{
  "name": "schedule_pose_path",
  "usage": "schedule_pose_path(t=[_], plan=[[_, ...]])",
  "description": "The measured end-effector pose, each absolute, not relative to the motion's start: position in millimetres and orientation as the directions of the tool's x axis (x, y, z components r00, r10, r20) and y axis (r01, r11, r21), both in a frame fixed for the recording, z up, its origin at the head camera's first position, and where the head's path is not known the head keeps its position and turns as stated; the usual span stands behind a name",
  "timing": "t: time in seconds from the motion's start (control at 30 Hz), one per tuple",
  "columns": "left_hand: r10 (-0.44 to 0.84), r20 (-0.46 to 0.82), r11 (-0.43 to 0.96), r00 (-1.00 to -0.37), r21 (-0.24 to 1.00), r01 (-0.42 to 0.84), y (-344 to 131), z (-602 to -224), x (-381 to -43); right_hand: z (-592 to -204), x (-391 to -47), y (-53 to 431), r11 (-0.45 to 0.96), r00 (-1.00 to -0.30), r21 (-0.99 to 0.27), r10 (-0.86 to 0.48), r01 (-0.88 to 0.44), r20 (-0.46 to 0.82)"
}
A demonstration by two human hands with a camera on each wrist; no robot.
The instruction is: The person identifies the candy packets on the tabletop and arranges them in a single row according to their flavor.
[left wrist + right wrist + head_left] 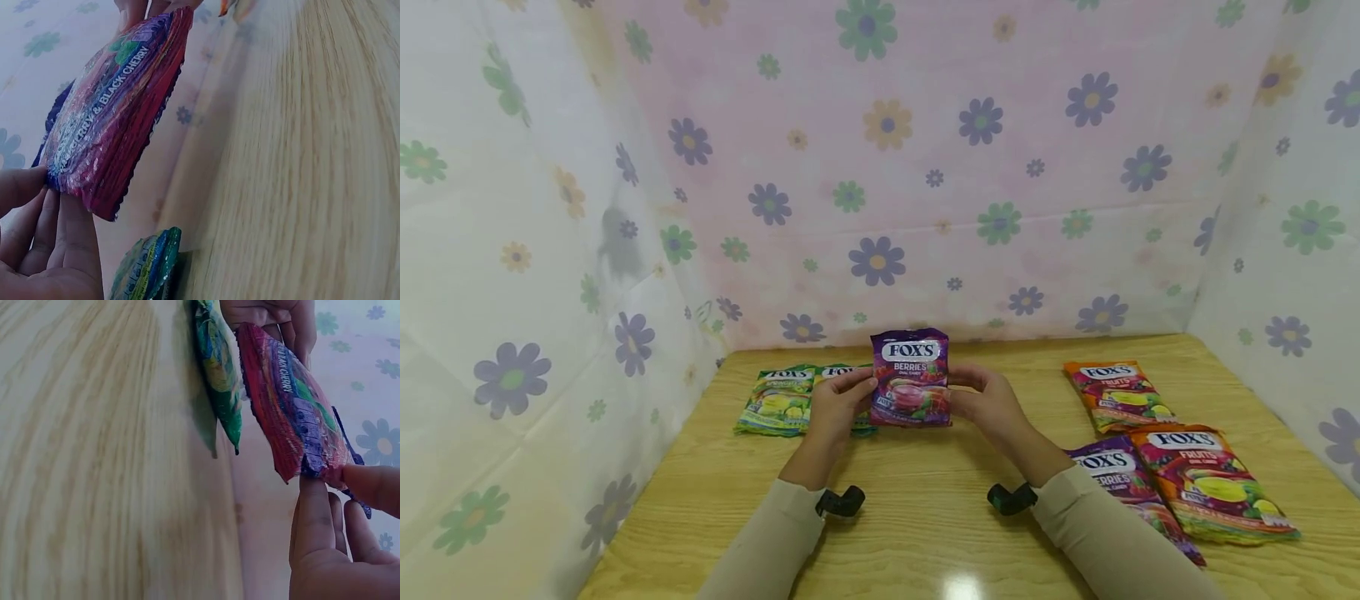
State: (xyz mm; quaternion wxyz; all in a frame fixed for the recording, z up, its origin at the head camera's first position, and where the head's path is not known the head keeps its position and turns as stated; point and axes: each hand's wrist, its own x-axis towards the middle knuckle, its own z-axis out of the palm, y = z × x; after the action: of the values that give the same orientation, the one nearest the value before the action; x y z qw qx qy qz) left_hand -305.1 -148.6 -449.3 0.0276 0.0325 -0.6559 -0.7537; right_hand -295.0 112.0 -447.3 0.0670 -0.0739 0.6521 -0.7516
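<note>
A purple bag of berries candy (911, 379) is held upright over the table, its front toward the head camera. My left hand (836, 410) pinches its left edge, thumb in front and fingers behind. At the opposite edge my right hand (994, 408) pinches it too. Both wrist views show the crimped bottom of the candy bag (119, 119) raised off the wood, with the right wrist view showing the thumb and fingers of my right hand (340, 544) on its side. Behind the left hand lie two green candy bags (775, 402), one partly hidden.
To the right on the wooden table (917, 517) lie an orange fruits candy bag (1116, 395), a nearer orange fruits bag (1213, 483) and a purple berries bag (1131, 483), partly covered by the right forearm. Flowered cloth (925, 183) walls the back and sides.
</note>
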Motion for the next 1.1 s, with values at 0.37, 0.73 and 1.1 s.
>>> schedule_pose_path(t=[0.37, 0.73, 1.1], plan=[[-0.076, -0.025, -0.082, -0.997, 0.996, -0.019, -150, -459, -307, -458, -296, 111, -0.062, -0.985, -0.998, -0.17, -0.011, 0.022], [-0.04, 0.022, 0.006, -0.999, 1.0, 0.022, -153, -470, -312, -459, -295, 108, -0.023, -0.975, -1.0, -0.221, -0.006, 0.011], [-0.043, 0.036, 0.102, -0.998, 0.994, 0.031, -151, -472, -310, -461, -294, 109, -0.056, -0.965, -0.998, -0.262, 0.034, -0.018]])
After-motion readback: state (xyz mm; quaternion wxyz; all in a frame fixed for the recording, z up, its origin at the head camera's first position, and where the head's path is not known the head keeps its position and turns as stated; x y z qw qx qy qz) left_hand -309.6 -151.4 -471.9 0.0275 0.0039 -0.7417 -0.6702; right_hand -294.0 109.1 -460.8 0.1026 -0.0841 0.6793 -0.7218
